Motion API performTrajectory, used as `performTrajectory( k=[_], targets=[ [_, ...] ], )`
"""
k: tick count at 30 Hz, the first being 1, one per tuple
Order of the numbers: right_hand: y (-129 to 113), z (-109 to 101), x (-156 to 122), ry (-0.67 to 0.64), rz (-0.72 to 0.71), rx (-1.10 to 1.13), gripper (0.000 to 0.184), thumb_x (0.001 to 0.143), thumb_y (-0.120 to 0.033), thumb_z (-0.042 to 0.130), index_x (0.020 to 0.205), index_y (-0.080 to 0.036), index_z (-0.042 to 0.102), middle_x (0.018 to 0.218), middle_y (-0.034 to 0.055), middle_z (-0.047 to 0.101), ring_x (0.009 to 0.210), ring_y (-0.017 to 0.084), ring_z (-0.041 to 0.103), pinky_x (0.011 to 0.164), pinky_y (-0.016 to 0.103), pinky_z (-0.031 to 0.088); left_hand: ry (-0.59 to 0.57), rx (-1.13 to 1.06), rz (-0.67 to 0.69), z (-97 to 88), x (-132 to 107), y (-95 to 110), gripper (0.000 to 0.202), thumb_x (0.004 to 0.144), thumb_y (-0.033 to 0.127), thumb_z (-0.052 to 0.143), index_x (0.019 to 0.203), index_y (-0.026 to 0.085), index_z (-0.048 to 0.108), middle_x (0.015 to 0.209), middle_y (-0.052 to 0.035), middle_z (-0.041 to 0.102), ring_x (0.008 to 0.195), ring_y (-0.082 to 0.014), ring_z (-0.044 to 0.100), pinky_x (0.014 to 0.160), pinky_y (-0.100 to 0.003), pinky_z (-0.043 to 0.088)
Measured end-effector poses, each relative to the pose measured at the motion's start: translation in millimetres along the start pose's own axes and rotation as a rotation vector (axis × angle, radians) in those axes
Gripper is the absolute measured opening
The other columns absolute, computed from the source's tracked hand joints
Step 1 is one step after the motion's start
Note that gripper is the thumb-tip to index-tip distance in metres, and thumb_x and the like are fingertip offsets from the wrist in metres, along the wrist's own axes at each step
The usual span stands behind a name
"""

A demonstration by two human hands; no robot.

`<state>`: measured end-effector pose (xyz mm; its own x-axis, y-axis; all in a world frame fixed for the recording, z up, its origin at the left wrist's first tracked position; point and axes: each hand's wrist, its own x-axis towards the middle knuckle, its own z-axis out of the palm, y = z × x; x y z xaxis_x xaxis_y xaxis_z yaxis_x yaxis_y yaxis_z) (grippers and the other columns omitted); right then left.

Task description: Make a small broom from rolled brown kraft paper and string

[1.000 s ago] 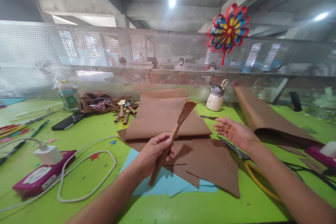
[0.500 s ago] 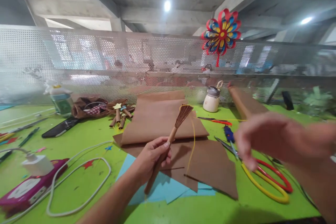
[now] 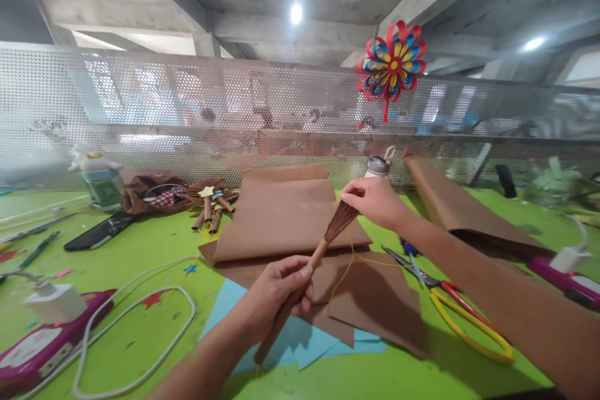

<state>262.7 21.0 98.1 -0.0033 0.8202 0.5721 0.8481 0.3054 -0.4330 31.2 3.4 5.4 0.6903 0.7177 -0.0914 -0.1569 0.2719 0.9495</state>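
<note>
My left hand is wrapped around the handle of a miniature paper broom, a rolled brown tube that flares into thin bristle-like strips. The broom slants up to the right. At its far end, my right hand pinches the tips of the strips, partly hiding them. A thin yellow string trails below onto the brown paper. Under the hands lie sheets of brown paper and light blue paper. Scissors with red and yellow handles rest below my right forearm.
Smaller brown brooms with paper stars lie behind left, beside a brown paper bundle and a phone. A white cable loops near a purple power strip. A bottle and folded brown paper stand behind right.
My right hand has come in from the right, above the scissors, to the broom's bristle end and now pinches it. My left hand keeps its hold on the handle.
</note>
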Motion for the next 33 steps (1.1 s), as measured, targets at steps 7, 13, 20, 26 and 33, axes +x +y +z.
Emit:
performTrajectory(
  k=[7, 13, 20, 26, 33],
  targets=[
    [16, 10, 5, 0.201, 0.268, 0.560, 0.019, 0.072, -0.030, 0.063, 0.059, -0.018, 0.056, 0.056, 0.0005, 0.061, 0.055, 0.014, 0.057, 0.060, 0.028, 0.046, -0.023, -0.026, -0.044, 0.9, -1, 5, 0.028, 0.080, 0.033, 0.063, 0.097, 0.013, 0.056, 0.062, -0.0006, 0.056, 0.046, -0.0057, 0.048, 0.043, -0.016, 0.029],
    [20, 11, -5, 0.233, 0.436, 1.127, 0.014, 0.072, -0.028, 0.064, 0.071, -0.020, 0.053, 0.063, 0.0000, 0.065, 0.064, 0.014, 0.063, 0.071, 0.033, 0.051, 0.043, -0.069, 0.008, -1.0, 0, 6, 0.023, 0.082, 0.033, 0.061, 0.094, 0.014, 0.056, 0.064, -0.0006, 0.055, 0.048, -0.0061, 0.049, 0.044, -0.015, 0.032],
    [23, 2, -32, 0.202, 0.447, 1.450, 0.015, 0.070, -0.028, 0.067, 0.081, -0.018, 0.066, 0.070, 0.0034, 0.066, 0.076, 0.017, 0.063, 0.080, 0.036, 0.049, 0.120, -0.130, 0.168, -3.5, -3, 9, 0.026, 0.083, 0.032, 0.060, 0.100, 0.013, 0.057, 0.068, -0.0010, 0.054, 0.054, -0.0076, 0.050, 0.046, -0.016, 0.035],
    [21, -4, -43, 0.315, 0.392, 1.015, 0.017, 0.066, -0.027, 0.069, 0.079, -0.017, 0.069, 0.072, 0.0025, 0.062, 0.066, 0.014, 0.055, 0.064, 0.030, 0.045, 0.114, -0.154, 0.268, -3.4, -5, 10, 0.032, 0.082, 0.030, 0.060, 0.109, 0.013, 0.058, 0.068, -0.0022, 0.054, 0.057, -0.0086, 0.050, 0.050, -0.018, 0.036],
    [-29, -14, -20, 0.233, -0.068, 0.448, 0.033, 0.071, -0.026, 0.065, 0.104, -0.020, 0.064, 0.093, 0.0056, 0.065, 0.089, 0.020, 0.058, 0.083, 0.037, 0.045, 0.086, -0.145, 0.243, -2.1, -6, 7, 0.028, 0.080, 0.030, 0.063, 0.102, 0.012, 0.059, 0.063, -0.0015, 0.054, 0.053, -0.0080, 0.048, 0.049, -0.018, 0.034]
  ],
)
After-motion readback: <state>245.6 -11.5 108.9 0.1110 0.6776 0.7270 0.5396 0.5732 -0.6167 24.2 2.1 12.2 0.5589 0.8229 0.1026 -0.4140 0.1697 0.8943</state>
